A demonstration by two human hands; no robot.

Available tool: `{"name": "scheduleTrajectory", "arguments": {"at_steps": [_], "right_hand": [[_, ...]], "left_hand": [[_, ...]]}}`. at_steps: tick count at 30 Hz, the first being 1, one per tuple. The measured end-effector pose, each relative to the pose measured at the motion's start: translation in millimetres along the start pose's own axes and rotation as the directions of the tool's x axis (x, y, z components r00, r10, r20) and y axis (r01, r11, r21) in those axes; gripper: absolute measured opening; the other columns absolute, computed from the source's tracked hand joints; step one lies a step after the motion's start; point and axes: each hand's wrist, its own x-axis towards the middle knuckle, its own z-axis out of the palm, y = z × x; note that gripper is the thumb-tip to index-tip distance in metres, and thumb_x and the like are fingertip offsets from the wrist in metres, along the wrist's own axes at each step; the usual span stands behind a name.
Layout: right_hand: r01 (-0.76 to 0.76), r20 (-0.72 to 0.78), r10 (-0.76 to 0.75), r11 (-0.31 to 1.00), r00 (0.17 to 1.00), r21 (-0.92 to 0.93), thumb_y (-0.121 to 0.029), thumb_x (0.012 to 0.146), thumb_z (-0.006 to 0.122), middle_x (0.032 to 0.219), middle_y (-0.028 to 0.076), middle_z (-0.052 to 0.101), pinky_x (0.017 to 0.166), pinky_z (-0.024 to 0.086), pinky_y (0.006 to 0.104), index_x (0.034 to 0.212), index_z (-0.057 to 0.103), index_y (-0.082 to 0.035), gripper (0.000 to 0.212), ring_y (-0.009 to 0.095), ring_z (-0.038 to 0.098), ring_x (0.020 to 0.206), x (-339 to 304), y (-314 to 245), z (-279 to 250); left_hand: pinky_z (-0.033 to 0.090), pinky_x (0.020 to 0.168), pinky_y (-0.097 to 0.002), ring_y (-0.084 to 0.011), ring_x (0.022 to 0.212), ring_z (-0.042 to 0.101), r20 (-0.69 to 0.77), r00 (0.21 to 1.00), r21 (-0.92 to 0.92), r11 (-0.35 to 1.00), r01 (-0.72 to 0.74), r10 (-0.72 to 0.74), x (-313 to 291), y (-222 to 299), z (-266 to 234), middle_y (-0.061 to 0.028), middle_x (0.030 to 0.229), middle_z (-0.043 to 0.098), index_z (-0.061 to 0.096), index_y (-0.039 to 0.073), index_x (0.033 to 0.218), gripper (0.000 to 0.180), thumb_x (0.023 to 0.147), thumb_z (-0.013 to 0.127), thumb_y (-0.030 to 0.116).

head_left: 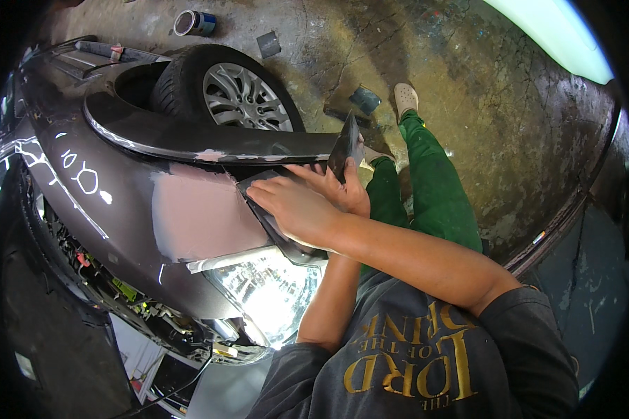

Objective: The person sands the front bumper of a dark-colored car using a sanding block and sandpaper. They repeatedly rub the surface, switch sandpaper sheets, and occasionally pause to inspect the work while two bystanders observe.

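My left hand point(346, 192) is closed, with its thumb and fingers around a dark grey pointed sheet point(344, 148) that looks like sandpaper. Crossing over the left wrist, my right hand point(290, 206) lies with fingers stretched flat on a dark edge piece point(265, 218); what is under its palm is hidden. Left of these fingers is a dull pink patch point(199, 213) on the dark grey car fender point(129, 192). Just below the right hand sits the bright headlight point(269, 290). Above both hands runs the dark wheel-arch trim point(223, 146).
A wheel point(248, 98) stands turned outward beyond the trim. On the wet concrete floor point(461, 98) are a paint can point(194, 23), a dark square sheet point(268, 45) and another dark sheet point(365, 99) near my shoe. The exposed engine bay point(129, 293) is at the left.
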Motion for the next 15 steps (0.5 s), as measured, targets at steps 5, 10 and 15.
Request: {"name": "scheduleTrajectory", "arguments": {"at_steps": [5, 10, 15], "right_hand": [[-0.023, 0.066, 0.023, 1.0, 0.998, -0.001, -0.004, 0.086, 0.052, 0.145, 0.013, 0.056, 0.115, 0.035, 0.0442, 0.139, 0.056, -0.002, 0.053, 0.031, 0.051, 0.132, 4, -7, -5], [0.071, -0.071, -0.076, 0.995, 0.995, -0.065, 0.0, 0.089, 0.05, 0.131, 0.018, 0.061, 0.107, 0.046, 0.0428, 0.126, 0.06, 0.003, 0.039, 0.034, 0.056, 0.121, 12, -2, -2], [0.046, -0.011, -0.047, 0.998, 0.999, -0.053, 0.001, 0.087, 0.052, 0.13, 0.018, 0.061, 0.106, 0.047, 0.043, 0.127, 0.06, 0.004, 0.04, 0.034, 0.056, 0.12, 20, -2, -5]], "left_hand": [[0.028, 0.121, -0.0412, -0.0359, 0.146, 0.035, 0.009, 1.0, 0.081, 0.997, -0.017, 0.016, 0, -5, -3, -0.0308, 0.157, 0.026, -0.008, -0.007, 0.158, 0.11, 0.093, 0.073, 0.029], [0.027, 0.122, -0.0412, -0.0358, 0.145, 0.035, 0.046, 0.998, 0.053, 0.998, -0.036, 0.034, 3, -18, 3, -0.0296, 0.157, 0.025, -0.01, -0.006, 0.158, 0.11, 0.092, 0.073, 0.026], [0.028, 0.121, -0.0417, -0.0359, 0.144, 0.036, 0.027, 1.0, 0.023, 1.0, -0.013, 0.012, 3, -14, 4, -0.0293, 0.156, 0.026, -0.01, -0.004, 0.159, 0.111, 0.092, 0.074, 0.026]]}}
